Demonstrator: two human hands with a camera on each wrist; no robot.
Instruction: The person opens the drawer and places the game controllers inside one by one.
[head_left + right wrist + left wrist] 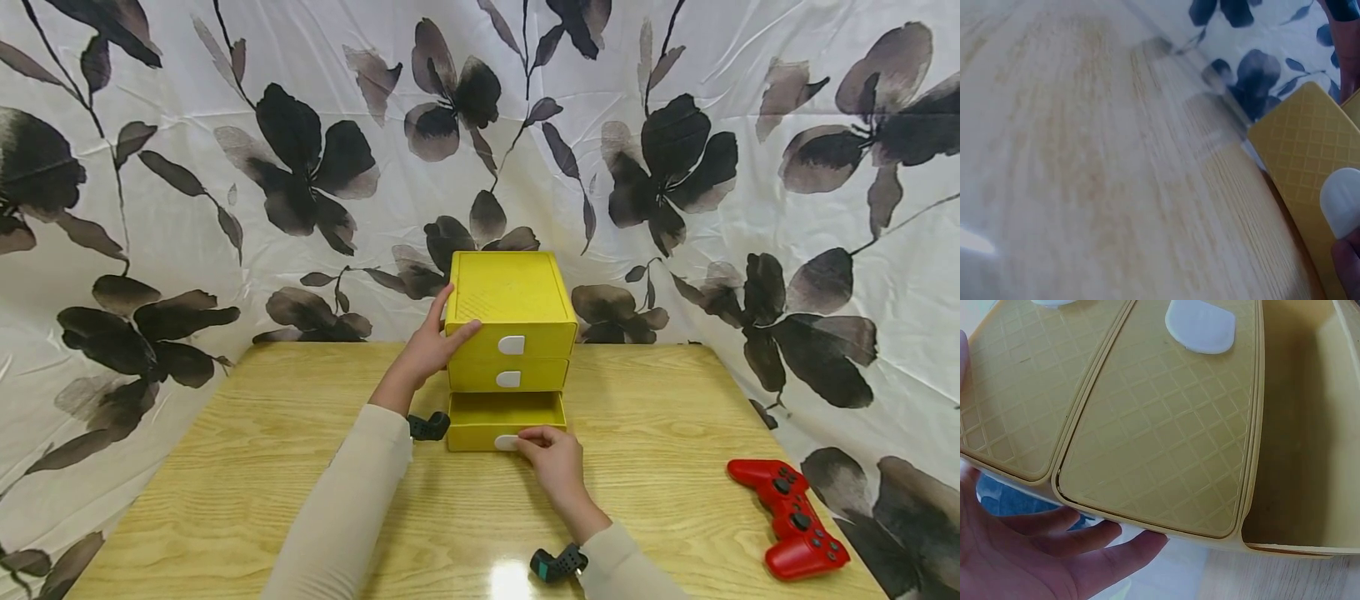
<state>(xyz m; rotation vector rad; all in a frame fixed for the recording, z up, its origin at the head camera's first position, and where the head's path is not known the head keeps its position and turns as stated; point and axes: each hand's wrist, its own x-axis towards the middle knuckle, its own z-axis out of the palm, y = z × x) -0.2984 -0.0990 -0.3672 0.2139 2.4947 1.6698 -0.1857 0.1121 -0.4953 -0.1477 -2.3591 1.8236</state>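
A yellow three-drawer box [510, 287] stands on the table, its bottom drawer [472, 437] pulled partly out and the upper two closed. My left hand [426, 350] rests against the box's left side, the thumb near the front edge of the top drawer. In the left wrist view its fingers [1110, 559] lie nearly straight along the side wall. My right hand [555, 467] pinches the white handle [506, 442] of the bottom drawer between thumb and fingertips. The right wrist view shows part of that handle [1341, 203] with fingertips at its edge. Inside, the drawer [1297, 425] shows bare yellow walls.
A red game controller [795, 521] lies near the right edge of the wooden table [300, 442]. White cloth with dark flowers [300, 167] hangs behind and at both sides, close behind the box. Each wrist wears a black strap [429, 426].
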